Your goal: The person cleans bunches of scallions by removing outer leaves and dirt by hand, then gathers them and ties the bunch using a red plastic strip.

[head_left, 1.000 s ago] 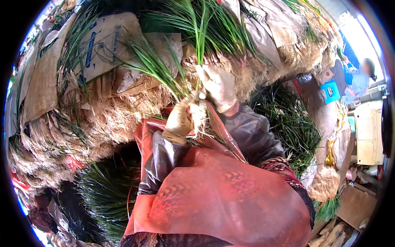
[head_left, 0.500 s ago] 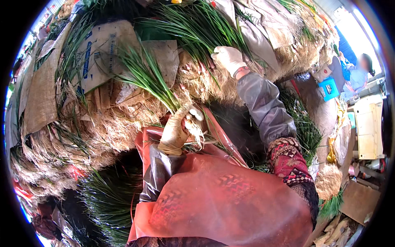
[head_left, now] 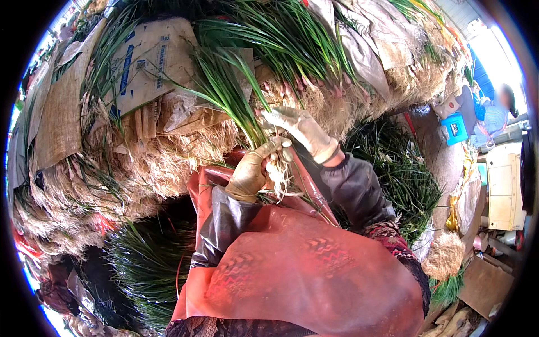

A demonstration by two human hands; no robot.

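Note:
My left hand (head_left: 250, 174), in a tan glove, is wrapped round a bunch of green garlic (head_left: 236, 106). Its long green leaves lean up and to the left, while the pale bulbs and stringy roots (head_left: 279, 171) hang out beside my fingers. Just above and to the right, my right hand (head_left: 303, 132), in a pale glove, pinches what looks like a single garlic stalk close against that bunch. Beyond both hands lies a heaped row of green garlic (head_left: 286, 45), pinkish stems and shaggy roots facing me.
Cardboard (head_left: 151, 62) and sacking (head_left: 64, 115) cover parts of the heap. Dark green leaves lie in piles at lower left (head_left: 146, 264) and right (head_left: 393, 174). A red apron (head_left: 314, 269) covers my lap. At far right are a blue stool (head_left: 453, 128) and a person (head_left: 491, 121).
My right hand has come back from the heaped row, down and left to the bunch. My left hand keeps its hold and has shifted slightly right.

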